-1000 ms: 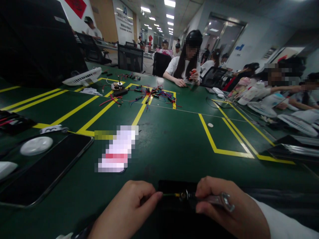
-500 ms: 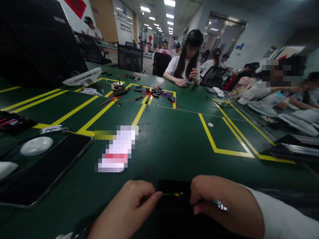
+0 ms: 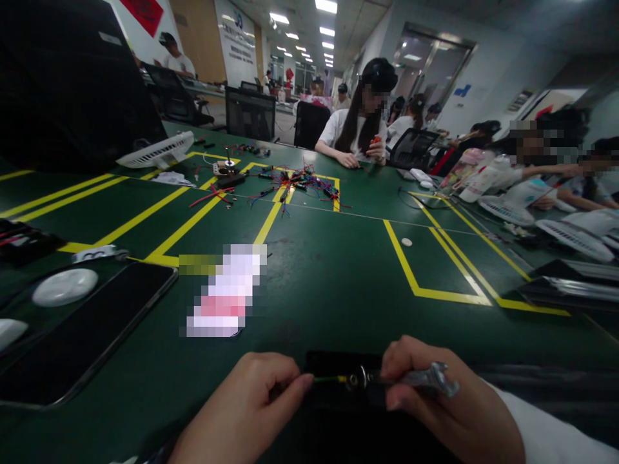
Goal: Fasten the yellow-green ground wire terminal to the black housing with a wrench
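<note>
My left hand (image 3: 251,399) pinches a thin green wire (image 3: 326,379) between thumb and forefinger. The wire has a yellow part near its far end, by a small metal ring. In my right hand (image 3: 454,412), closed fingers hold a silver wrench (image 3: 438,379). Its open jaw points right, past the fingers, and the other end lies beside the small ring. Whether the wrench touches the ring I cannot tell. Both hands are over a dark black object (image 3: 333,406) at the near table edge, whose shape is hard to make out.
Left on the green table (image 3: 300,290) lie a large dark phone (image 3: 97,335), a lit pixelated phone (image 3: 222,290) and a white mouse-like object (image 3: 65,287). Further back is a pile of coloured wires (image 3: 304,180). A co-worker (image 3: 360,122) sits opposite; white fans (image 3: 575,238) stand right.
My right hand has shifted right and turned, so more of the wrench shows, including its end beside the ring. My left hand keeps its pinch on the wire.
</note>
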`<state>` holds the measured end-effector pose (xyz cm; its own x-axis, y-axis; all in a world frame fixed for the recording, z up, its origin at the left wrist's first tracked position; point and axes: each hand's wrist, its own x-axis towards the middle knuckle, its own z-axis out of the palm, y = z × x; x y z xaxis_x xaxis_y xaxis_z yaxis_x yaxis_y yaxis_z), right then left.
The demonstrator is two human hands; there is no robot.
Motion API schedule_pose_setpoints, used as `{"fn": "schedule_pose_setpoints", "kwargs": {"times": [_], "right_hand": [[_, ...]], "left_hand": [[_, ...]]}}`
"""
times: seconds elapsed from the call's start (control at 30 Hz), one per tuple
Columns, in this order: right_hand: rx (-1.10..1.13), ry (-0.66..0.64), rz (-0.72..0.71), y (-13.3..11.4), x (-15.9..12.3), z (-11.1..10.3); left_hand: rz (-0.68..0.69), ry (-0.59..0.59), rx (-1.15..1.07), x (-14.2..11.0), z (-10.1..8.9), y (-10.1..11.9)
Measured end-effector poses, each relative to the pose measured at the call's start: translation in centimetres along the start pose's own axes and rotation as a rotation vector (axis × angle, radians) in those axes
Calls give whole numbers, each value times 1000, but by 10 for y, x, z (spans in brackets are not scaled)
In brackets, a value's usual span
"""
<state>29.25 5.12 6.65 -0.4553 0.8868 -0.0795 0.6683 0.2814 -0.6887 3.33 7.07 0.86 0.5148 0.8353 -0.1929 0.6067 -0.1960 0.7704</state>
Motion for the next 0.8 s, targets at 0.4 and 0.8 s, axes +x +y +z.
{"fn": "schedule_pose_setpoints", "kwargs": {"times": [0.4, 0.8], "right_hand": [[-67, -49, -39, -2, 4, 9], [-24, -119, -62, -6, 12, -7]], "left_hand": [[-5, 8, 5, 0, 0, 1], [3, -5, 2, 1, -1, 0]]}}
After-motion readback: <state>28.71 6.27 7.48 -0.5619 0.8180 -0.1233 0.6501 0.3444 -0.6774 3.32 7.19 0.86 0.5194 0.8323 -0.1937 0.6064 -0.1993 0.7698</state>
